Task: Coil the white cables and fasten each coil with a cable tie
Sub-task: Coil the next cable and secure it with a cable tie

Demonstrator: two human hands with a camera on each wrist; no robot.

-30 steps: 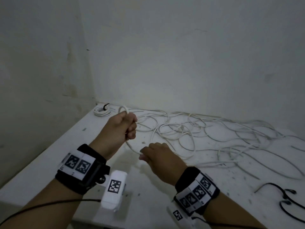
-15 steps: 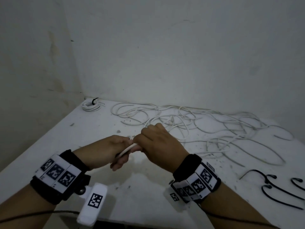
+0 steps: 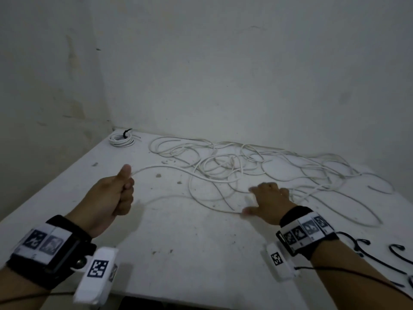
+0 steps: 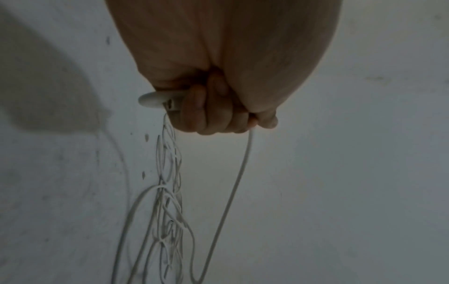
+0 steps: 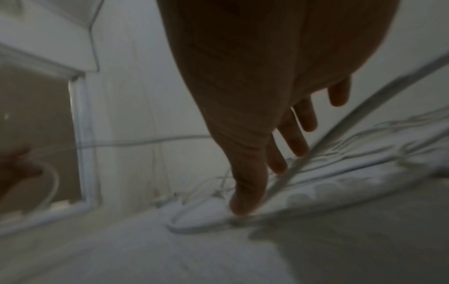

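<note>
A bare, dim workroom corner: stained white walls (image 3: 223, 74) meet right behind a scuffed white table (image 3: 190, 231) strewn with cables (image 3: 234, 171).

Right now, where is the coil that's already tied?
In the head view, the tied coil lies in the table's far left corner by the walls, left of the loose cables.

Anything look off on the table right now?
Only the loose white cables: they sprawl in an overlapping tangle across the table, which may snag while coiling. The left hand grips one cable end; the right hand reaches in, open.
</note>
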